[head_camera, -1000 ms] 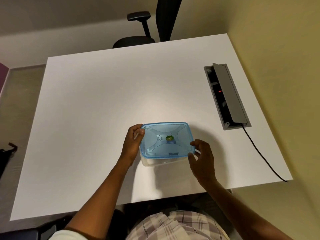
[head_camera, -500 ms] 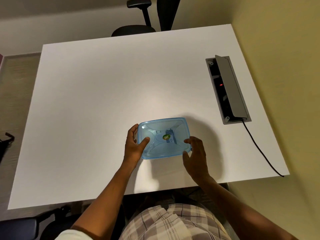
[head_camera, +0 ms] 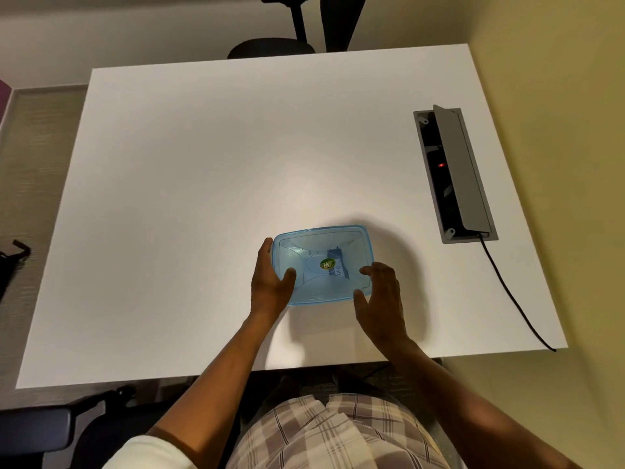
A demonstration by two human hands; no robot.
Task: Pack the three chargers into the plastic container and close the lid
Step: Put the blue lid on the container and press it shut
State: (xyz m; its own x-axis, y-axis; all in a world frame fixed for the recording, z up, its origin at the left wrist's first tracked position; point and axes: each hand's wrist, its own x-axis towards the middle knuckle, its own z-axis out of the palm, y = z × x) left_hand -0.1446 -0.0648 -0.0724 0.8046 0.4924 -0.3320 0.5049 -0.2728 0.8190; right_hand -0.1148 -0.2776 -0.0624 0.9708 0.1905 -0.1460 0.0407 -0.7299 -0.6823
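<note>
The plastic container [head_camera: 314,292] stands on the white table [head_camera: 203,198] near its front edge, with the translucent blue lid [head_camera: 351,242] lying flat on top. A green sticker [head_camera: 327,264] marks the lid's middle, and a dark shape shows dimly through the lid beside it. I cannot make out the chargers as such. My left hand [head_camera: 269,286] holds the container's left side, thumb on the lid. My right hand [head_camera: 380,299] brackets the right front corner, a fingertip on the lid's edge and the thumb at the front.
A grey cable box [head_camera: 455,174] with its flap raised is sunk into the table at the right, and a black cord [head_camera: 514,296] runs from it over the front edge. A black office chair [head_camera: 287,45] stands beyond the far edge. A wall runs along the right.
The right hand has come in from beside the container onto its right front corner. The left thumb has moved onto the lid. The lid now lies flat on the container.
</note>
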